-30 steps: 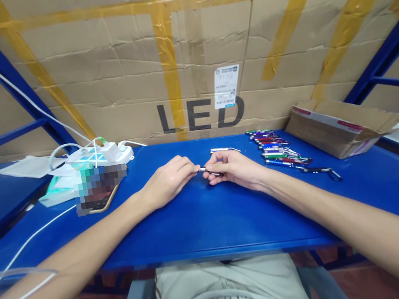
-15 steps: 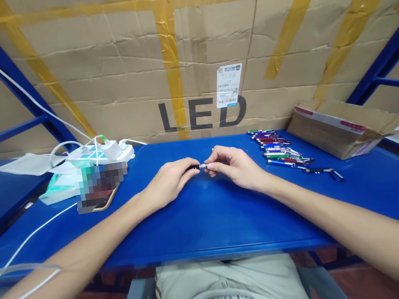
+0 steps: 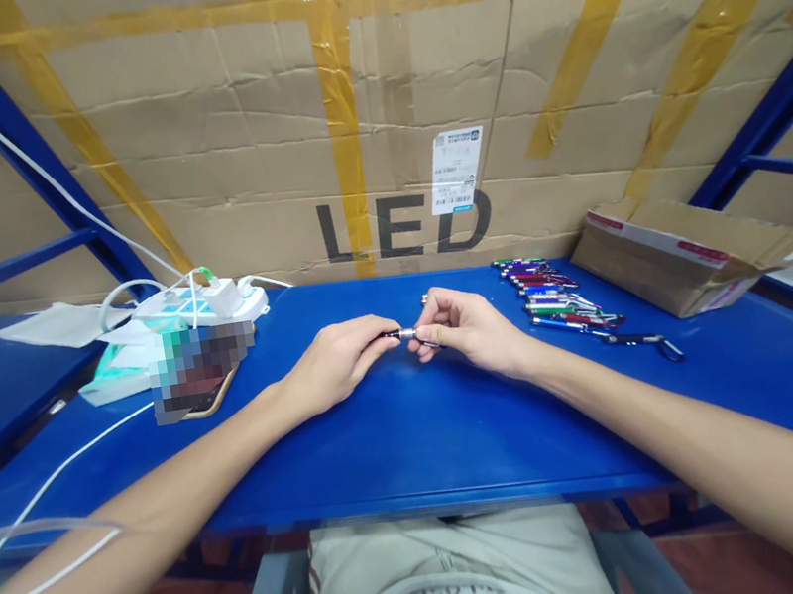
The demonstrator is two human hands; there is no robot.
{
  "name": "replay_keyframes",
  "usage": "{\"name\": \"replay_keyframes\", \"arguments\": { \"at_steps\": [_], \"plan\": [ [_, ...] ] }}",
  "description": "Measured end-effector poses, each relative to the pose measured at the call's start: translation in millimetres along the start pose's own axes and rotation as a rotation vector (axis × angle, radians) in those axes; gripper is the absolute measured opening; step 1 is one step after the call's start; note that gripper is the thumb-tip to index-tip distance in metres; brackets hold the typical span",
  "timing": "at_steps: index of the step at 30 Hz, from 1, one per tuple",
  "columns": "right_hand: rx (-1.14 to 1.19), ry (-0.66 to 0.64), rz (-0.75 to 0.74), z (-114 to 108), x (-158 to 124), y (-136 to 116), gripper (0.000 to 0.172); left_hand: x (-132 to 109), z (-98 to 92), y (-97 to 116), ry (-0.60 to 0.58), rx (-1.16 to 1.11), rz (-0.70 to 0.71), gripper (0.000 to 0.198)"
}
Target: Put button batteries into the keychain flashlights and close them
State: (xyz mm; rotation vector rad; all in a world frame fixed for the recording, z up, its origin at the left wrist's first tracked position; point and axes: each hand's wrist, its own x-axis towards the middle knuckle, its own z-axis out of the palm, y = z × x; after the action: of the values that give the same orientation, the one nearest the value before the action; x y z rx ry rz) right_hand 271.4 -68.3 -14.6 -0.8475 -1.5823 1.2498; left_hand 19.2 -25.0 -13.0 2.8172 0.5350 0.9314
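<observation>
At far left on the blue counter (image 3: 407, 456), a white power strip (image 3: 206, 305) sits behind a blurred phone (image 3: 199, 378). The left hand (image 3: 335, 359) and right hand (image 3: 473, 330) meet mid-counter, each pinching one end of a small pen-shaped keychain light (image 3: 406, 334). Right of them lies a pile of coloured keychain lights (image 3: 555, 304), then an open cardboard box (image 3: 683, 254).

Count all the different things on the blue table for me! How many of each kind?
Small pen-like piece held between both hands: 1
Pile of coloured pen lights: 1 pile, too bunched to count singly
Cardboard box: 1
Power strip: 1
Phone: 1
Total: 5 kinds of thing, on the blue table
</observation>
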Motion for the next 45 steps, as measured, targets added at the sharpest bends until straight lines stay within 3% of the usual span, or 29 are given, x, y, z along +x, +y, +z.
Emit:
{"name": "replay_keyframes", "arguments": {
  "at_steps": [7, 11, 15, 23, 28, 35, 38, 45],
  "plan": [
    [0.227, -0.020, 0.185, 1.7, -0.6, -0.9, 0.043, -2.3, -2.0, -4.4, 0.082, 0.271, 0.233, 0.026],
    [0.370, -0.054, 0.297, 0.3, -0.3, -1.7, 0.041, -3.6, -5.9, -6.0, 0.067, 0.446, 0.326, 0.030],
    [0.400, -0.052, 0.350, -0.5, -0.5, -4.7, 0.039, -3.0, -4.2, -4.6, 0.110, 0.432, 0.351, 0.027],
    [0.091, 0.020, 0.128, 2.1, -1.5, -9.3, 0.045, -0.3, 6.3, -2.8, 0.035, 0.055, 0.007, 0.023],
    [0.052, -0.022, 0.129, -0.5, -1.8, -8.2, 0.040, -0.6, 5.0, -3.7, 0.003, 0.041, -0.011, 0.027],
    [-0.218, -0.050, -0.062, -4.4, -2.3, -8.8, 0.025, -1.7, 2.0, -1.8, -0.017, 0.047, 0.019, 0.027],
    [-0.076, -0.066, 0.012, -3.2, -2.0, -6.8, 0.030, -2.7, 2.1, -2.7, 0.001, 0.087, 0.085, 0.026],
    [0.357, -0.052, 0.344, -2.5, 0.4, -6.3, 0.033, -3.0, -2.7, -6.3, 0.142, 0.414, 0.403, 0.028]
  ]
}}
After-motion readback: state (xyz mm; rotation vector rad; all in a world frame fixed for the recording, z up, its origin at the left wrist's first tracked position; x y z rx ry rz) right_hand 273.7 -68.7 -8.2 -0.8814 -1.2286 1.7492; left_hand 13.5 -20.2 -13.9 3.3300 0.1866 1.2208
